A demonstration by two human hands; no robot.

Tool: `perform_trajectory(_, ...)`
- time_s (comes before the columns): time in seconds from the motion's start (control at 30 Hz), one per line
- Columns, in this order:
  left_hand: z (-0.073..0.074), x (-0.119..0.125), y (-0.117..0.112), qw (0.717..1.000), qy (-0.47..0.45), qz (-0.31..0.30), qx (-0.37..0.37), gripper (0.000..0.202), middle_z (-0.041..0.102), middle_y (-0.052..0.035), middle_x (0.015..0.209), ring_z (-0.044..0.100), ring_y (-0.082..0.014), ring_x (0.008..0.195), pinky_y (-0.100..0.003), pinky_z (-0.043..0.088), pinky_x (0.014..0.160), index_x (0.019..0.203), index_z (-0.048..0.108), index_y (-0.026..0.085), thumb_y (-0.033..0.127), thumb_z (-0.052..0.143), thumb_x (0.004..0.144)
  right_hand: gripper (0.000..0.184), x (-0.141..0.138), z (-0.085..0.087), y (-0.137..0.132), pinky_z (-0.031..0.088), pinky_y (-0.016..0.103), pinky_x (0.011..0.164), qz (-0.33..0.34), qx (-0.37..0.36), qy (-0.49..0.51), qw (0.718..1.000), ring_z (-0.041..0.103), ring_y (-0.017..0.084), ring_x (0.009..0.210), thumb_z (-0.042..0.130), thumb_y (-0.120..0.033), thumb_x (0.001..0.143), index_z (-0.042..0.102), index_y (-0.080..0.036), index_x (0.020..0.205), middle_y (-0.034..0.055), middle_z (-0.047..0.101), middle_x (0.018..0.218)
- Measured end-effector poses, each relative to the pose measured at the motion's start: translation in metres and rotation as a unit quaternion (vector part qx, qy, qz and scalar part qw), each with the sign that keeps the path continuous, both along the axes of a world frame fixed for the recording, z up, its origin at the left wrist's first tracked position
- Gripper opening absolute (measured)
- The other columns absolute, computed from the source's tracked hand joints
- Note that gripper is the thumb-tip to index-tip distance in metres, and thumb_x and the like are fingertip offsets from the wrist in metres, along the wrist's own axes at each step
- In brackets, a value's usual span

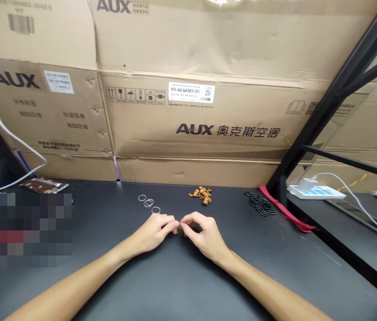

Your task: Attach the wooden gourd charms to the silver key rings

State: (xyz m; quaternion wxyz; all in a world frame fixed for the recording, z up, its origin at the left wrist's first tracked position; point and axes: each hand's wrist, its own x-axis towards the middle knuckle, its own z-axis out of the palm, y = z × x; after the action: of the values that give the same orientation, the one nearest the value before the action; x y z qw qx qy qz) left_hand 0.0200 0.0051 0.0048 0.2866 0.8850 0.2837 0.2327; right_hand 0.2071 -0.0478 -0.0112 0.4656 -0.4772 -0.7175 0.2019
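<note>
So both hands meet pretty much dead centre over the black tabletop (182, 285), just above its surface. The left hand (155, 232) has thumb and forefinger pinched shut, and the right hand (202, 234) is curled in the same way, fingertips nearly touching the left ones. Squeezed between them is a small brown piece (179, 227). It's mostly buried in fingertips and honestly too tiny to say which way it points or how its long axis runs. Just beyond the left hand there's a loose scatter of metal rings (148, 203) lying flat. Further back, near the right hand's side, is a little heap of brown charms (202, 194). Off to the right is a pile of black rings (260, 204) beside a red strip (287, 213) running diagonally toward the tabletop's edge. AUX cardboard boxes (208, 129) are stacked along the back.
</note>
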Motion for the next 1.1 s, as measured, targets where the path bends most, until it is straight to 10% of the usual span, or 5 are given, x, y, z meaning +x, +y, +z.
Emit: perform_trajectory(1.1,-0.018,-0.007,-0.002,0.984,0.047,0.018,0.173,0.015,0.055,-0.0059,0.114,0.052,-0.0211,0.100,-0.040,0.040,0.091,0.083,0.059,0.019,0.021,0.047,0.092,0.007,0.009,-0.004,0.005,0.039,0.033,0.073,-0.004,0.038,-0.275,0.961,0.048,0.019,0.084,0.053,-0.019,0.088,0.058,-0.020,0.083,0.0038,0.057,0.087)
